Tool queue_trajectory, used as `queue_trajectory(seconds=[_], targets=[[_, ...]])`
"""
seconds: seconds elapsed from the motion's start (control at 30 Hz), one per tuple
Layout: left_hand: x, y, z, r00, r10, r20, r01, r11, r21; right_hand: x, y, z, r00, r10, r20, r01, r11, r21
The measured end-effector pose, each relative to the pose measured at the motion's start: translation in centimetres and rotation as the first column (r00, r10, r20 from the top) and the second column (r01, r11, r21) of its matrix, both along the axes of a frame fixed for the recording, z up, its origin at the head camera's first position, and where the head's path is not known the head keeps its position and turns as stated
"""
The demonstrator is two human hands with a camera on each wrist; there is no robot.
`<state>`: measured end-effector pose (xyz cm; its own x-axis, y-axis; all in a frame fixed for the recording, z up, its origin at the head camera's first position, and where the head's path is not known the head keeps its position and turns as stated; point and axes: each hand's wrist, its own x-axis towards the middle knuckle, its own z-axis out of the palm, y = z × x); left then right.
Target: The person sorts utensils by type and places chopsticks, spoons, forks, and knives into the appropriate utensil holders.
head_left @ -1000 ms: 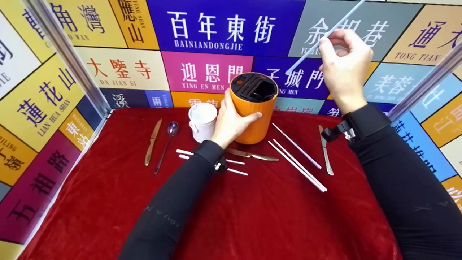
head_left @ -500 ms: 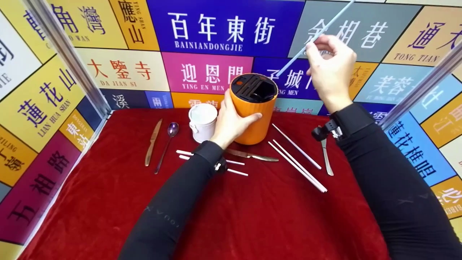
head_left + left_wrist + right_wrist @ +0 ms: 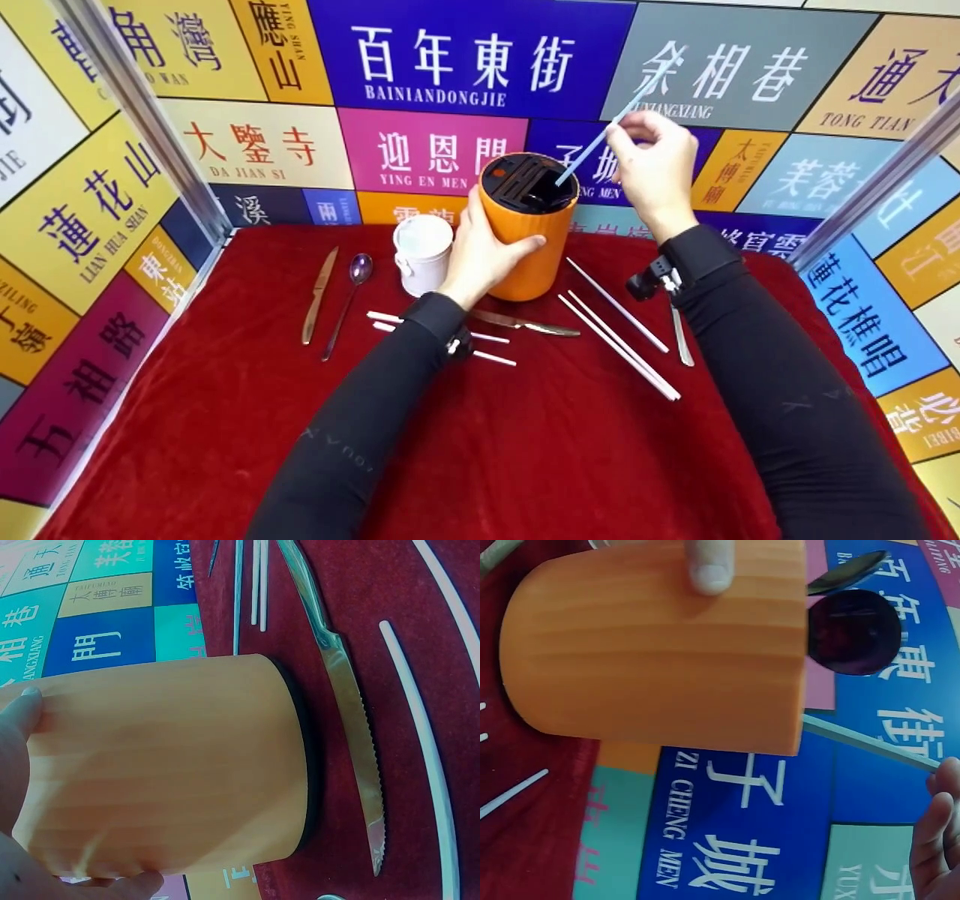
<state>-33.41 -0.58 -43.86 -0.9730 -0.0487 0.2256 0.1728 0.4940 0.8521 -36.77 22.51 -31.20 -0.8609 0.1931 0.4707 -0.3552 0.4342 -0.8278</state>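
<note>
My left hand grips the side of an orange utensil holder with a black slotted top, thumb toward the front. The right hand pinches a light blue chopstick that slants down to the left. Its lower end overlaps the larger opening of the holder in the head view. In the right wrist view the chopstick runs to the holder's rim, its tip hidden behind the orange wall. Two spoon heads, one a dark round bowl, stick out of the holder there.
A white lidded canister stands left of the holder. On the red cloth lie a knife and spoon at left, a serrated knife in front of the holder, white chopsticks, more chopsticks and a partly hidden knife at right.
The right hand has moved left and down with the blue chopstick, bringing its lower end from the right of the holder to over its opening. My left hand keeps its grip.
</note>
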Motion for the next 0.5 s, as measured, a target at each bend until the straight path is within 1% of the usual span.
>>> queue_trajectory(seconds=[0.17, 0.3, 0.4, 0.5], targets=[[-0.1, 0.0, 0.1, 1.000, 0.003, -0.003, -0.003, 1.000, -0.002, -0.6, -0.2, -1.1, 0.999, 0.015, 0.029, -0.016, 0.999, 0.041], [-0.1, -0.1, 0.1, 1.000, 0.002, -0.009, -0.002, 1.000, -0.004, -0.7, -0.3, -1.8, 0.996, 0.034, 0.086, -0.041, 0.997, 0.072], [-0.1, -0.1, 0.0, 1.000, 0.002, -0.012, -0.002, 1.000, -0.001, -0.7, -0.3, -2.3, 0.988, 0.047, 0.145, -0.061, 0.994, 0.089], [0.0, 0.0, -0.1, 1.000, 0.000, -0.012, 0.000, 1.000, 0.004, -0.7, -0.3, -2.9, 0.982, 0.066, 0.176, -0.084, 0.991, 0.101]])
